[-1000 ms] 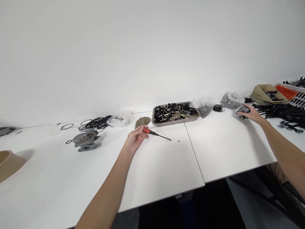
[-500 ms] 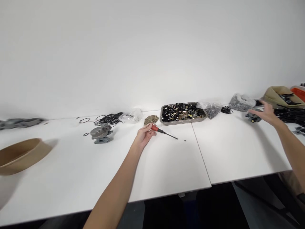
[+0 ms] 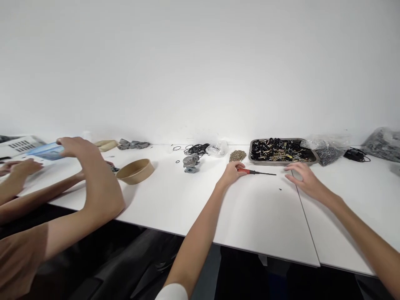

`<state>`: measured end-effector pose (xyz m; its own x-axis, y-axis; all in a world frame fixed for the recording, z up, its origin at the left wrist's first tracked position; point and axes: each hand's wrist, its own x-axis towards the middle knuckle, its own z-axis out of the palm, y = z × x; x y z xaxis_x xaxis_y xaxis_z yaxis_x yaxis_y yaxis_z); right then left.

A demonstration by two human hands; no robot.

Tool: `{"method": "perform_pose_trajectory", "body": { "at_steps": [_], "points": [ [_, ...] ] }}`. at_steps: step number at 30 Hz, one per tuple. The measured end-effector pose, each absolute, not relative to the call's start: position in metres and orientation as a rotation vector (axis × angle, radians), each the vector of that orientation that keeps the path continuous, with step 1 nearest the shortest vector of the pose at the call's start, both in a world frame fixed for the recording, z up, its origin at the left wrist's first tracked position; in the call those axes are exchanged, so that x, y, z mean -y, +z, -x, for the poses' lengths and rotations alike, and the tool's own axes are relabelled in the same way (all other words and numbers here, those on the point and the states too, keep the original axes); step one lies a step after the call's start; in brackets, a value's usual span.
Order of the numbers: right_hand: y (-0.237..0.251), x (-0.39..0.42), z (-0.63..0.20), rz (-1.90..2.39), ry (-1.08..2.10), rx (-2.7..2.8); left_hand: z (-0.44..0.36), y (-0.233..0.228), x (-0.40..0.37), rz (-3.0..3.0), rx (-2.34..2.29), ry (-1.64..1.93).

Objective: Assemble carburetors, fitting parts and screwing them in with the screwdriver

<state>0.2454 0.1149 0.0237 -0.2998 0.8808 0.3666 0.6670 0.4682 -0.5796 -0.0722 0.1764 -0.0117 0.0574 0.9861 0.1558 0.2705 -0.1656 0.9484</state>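
Observation:
In my left hand is a screwdriver with a red and black handle, its dark shaft pointing right, low over the white table. My right hand is a short way past the screwdriver's tip, holding nothing, with thumb and fingers apart. On the tabletop below the shaft lies a tiny dark piece. A grey metal housing with a flanged base stands to the left of my left hand. Behind that hand is a pile of small brass-coloured parts.
A metal tray of black and brass parts stands at the back, beside a clear bag of dark pieces. Black rings and a tan bin are to the left. Co-workers' arms reach over the table at far left.
The view has swung left, bringing co-workers' arms into sight. My right hand has left the grey part at the right and come near the screwdriver's tip. My left hand still holds the screwdriver.

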Motion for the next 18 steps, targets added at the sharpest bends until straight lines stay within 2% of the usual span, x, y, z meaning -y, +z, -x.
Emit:
{"method": "perform_pose_trajectory", "body": {
  "at_steps": [6,9,12,18],
  "points": [
    [0.0,-0.11,-0.241,1.29,0.525,1.984,0.093,0.019,-0.172,-1.827,-1.565,1.147],
    [-0.001,-0.114,-0.246,1.319,0.558,1.915,0.131,0.044,-0.179,-1.857,-1.814,1.263],
    [-0.003,-0.118,-0.247,1.306,0.568,1.885,0.172,0.057,-0.187,-1.861,-2.19,1.167],
    [-0.006,-0.12,-0.247,1.25,0.593,1.885,0.217,0.061,-0.182,-1.743,-2.1,1.157]
  ]
}}
